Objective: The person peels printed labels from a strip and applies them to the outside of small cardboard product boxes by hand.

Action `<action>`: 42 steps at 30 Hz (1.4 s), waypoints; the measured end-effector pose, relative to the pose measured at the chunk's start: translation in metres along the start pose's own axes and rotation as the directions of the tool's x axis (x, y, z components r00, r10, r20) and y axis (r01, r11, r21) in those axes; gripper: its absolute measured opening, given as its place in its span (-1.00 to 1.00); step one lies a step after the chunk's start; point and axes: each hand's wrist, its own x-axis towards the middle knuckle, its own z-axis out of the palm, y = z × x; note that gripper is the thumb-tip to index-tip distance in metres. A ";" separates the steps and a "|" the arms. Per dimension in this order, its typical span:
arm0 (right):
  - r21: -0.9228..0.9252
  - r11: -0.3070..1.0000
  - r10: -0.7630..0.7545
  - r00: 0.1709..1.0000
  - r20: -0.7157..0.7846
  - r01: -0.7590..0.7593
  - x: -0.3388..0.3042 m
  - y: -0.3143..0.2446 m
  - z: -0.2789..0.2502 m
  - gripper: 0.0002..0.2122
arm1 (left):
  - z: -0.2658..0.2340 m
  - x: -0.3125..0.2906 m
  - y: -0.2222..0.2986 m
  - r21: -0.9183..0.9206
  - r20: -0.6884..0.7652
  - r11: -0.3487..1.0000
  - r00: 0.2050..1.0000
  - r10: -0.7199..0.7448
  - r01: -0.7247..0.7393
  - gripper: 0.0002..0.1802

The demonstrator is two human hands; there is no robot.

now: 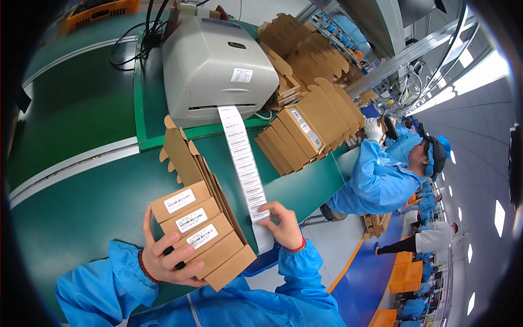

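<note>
My left hand (174, 256) is wrapped round a row of brown cardboard boxes (218, 248) with open flaps pointing away from me. White printed labels sit on three of the box ends; the nearest box end shows no label. A long label strip (239, 152) runs out of the slot of a grey label printer (218, 65) toward me. Between thumb and forefinger, my right hand (283, 226) pinches the strip's near end, just right of the boxes. Part of the strip's backing hangs below my fingers, over the table edge.
More open cardboard boxes (299, 131) stand right of the strip, and flattened cartons (305, 46) lie behind them. A green conveyor belt (81, 109) is at the left. Beyond the table (71, 218), a co-worker in blue (381, 174) handles something dark. Orange crates (406, 277) stand on the floor.
</note>
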 end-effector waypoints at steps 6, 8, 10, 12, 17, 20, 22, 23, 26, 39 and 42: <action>-0.052 0.993 -0.119 0.944 -0.307 0.109 -0.013 -0.040 0.001 -0.91 | 0.002 0.000 0.000 -0.003 -0.034 1.000 0.999 0.014 -0.014 -0.32; -0.117 0.956 -0.293 0.913 -0.285 0.270 -0.018 -0.056 -0.005 -0.88 | 0.004 -0.002 0.000 0.006 -0.039 1.000 0.999 0.000 0.000 -0.32; -0.101 0.949 -0.315 0.907 -0.279 0.299 -0.023 -0.063 -0.009 -0.87 | 0.003 -0.001 0.001 -0.007 -0.063 1.000 0.998 0.001 -0.002 -0.33; -0.090 0.953 -0.303 0.901 -0.309 0.290 -0.024 -0.072 -0.011 -0.87 | 0.001 -0.001 0.002 -0.010 -0.056 1.000 0.998 0.005 -0.005 -0.34; -0.458 0.860 -0.457 0.735 -0.500 0.223 -0.032 -0.114 -0.009 -0.84 | -0.001 0.002 0.001 -0.039 -0.042 0.999 0.998 0.036 -0.037 -0.40; -0.330 0.882 -0.459 0.775 -0.436 0.337 -0.038 -0.138 -0.007 -0.90 | 0.003 0.004 0.000 -0.038 -0.060 0.998 0.997 0.044 -0.046 -0.40; -0.006 0.922 -0.388 0.921 -0.022 0.388 -0.020 -0.151 0.000 -0.94 | 0.002 0.001 0.001 -0.026 -0.045 0.999 0.998 0.031 -0.032 -0.39; -0.003 0.922 -0.386 0.922 -0.022 0.386 -0.012 -0.154 0.006 -0.94 | 0.002 0.000 0.000 -0.023 -0.039 0.999 0.999 0.024 -0.024 -0.38; 0.102 0.972 -0.228 0.956 0.184 0.212 -0.004 -0.160 0.012 -0.91 | 0.004 0.003 0.002 -0.034 -0.032 0.999 0.999 0.039 -0.040 -0.35; -0.053 0.955 -0.275 0.940 0.204 0.291 0.001 -0.169 0.026 -0.92 | -0.009 0.010 0.007 -0.016 0.029 1.000 0.999 -0.024 0.024 -0.53; -0.180 0.909 -0.354 0.924 0.147 0.377 0.005 -0.170 0.025 -0.82 | -0.010 0.010 0.008 -0.008 0.026 0.999 0.999 -0.042 0.042 -0.53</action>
